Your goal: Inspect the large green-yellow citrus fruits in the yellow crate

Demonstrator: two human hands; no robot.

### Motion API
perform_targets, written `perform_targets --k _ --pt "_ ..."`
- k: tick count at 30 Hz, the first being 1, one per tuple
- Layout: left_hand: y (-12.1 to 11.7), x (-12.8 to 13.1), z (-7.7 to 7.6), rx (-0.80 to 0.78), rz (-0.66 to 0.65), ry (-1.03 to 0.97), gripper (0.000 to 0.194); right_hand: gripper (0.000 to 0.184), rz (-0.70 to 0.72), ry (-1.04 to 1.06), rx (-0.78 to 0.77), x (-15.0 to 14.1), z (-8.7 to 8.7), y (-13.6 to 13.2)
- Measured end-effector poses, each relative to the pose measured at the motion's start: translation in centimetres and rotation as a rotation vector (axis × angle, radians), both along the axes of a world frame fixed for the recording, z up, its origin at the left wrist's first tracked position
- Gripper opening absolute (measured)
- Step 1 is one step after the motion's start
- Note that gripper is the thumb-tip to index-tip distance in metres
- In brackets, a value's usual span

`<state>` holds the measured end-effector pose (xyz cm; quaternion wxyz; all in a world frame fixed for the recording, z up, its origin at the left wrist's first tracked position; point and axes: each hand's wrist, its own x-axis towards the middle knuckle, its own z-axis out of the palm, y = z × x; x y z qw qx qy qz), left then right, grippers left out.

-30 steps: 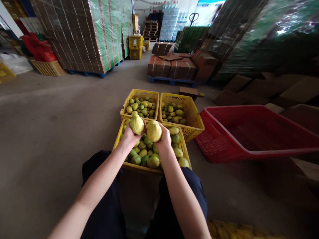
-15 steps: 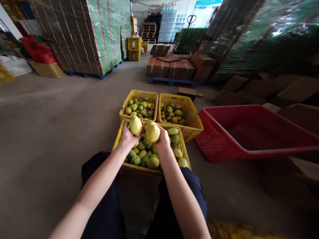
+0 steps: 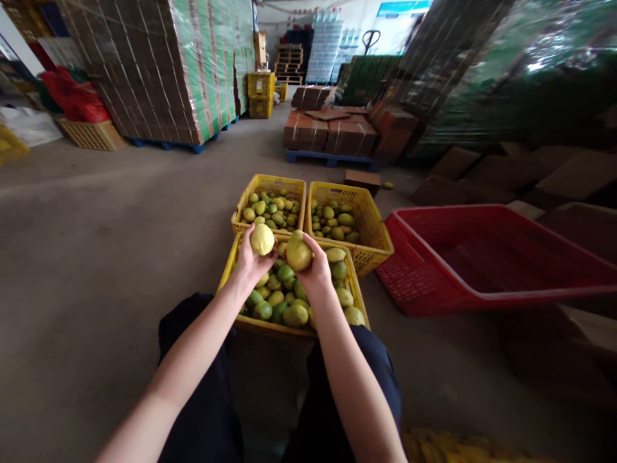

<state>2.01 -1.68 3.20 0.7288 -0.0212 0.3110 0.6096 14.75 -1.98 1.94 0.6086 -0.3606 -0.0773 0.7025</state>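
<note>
So the near yellow crate is loaded with green and yellow fruit, and over toward its far edge the person's left hand and right hand each hold one. The duller yellow-green one sits clamped in the right fingers; the paler, roundish one, nearer the far left corner, is cupped inside the left fingers.
</note>
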Motion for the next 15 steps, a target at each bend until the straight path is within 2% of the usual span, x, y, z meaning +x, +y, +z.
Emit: perform_targets --k 4,10,15 --pt "-0.1 0.0 0.2 0.036 -0.057 -0.068 0.031 0.003 0.074 0.011 0.082 0.0 0.0 -0.1" --pt "-0.8 -0.5 0.8 0.182 -0.106 -0.085 0.038 0.02 0.076 0.065 -0.01 0.5 0.1 -0.1" --pt "-1.4 -0.9 1.5 0.198 -0.12 -0.034 0.026 0.022 0.088 0.109 0.037 0.4 0.3 -0.2"
